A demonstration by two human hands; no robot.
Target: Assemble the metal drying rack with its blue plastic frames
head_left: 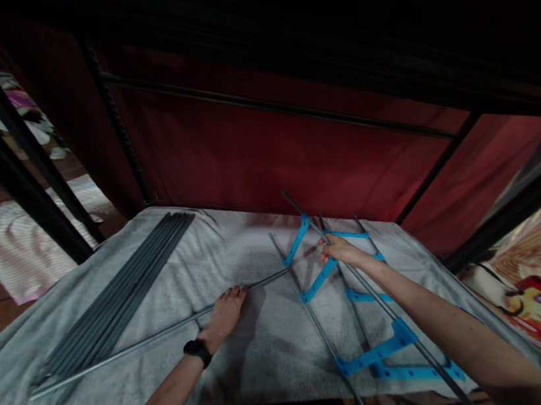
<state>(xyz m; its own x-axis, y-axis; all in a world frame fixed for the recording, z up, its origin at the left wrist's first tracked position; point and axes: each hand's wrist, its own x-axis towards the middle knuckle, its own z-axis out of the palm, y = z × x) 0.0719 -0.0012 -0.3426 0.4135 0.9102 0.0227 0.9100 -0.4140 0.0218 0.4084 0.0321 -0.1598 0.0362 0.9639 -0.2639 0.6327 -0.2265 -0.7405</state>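
My left hand (229,310), with a dark band at the wrist, is closed around a thin grey metal rod (158,335). This rod slants from the lower left up to the blue-bracketed rods, its far tip close to one of them. My right hand (337,248) pinches another metal rod (371,289), which runs through blue plastic brackets (324,277). A second rod (320,332) joins the lower ends of those brackets. One larger blue bracket (380,350) spans the pair nearer to me. My right fingers partly hide the held rod.
A bundle of grey rods (132,290) lies at the left on the grey cloth (138,371). Another blue-bracketed frame (370,297) rests at the right. Dark metal posts (22,156) and a red curtain (276,157) enclose the surface. A striped cloth (28,244) lies beyond it.
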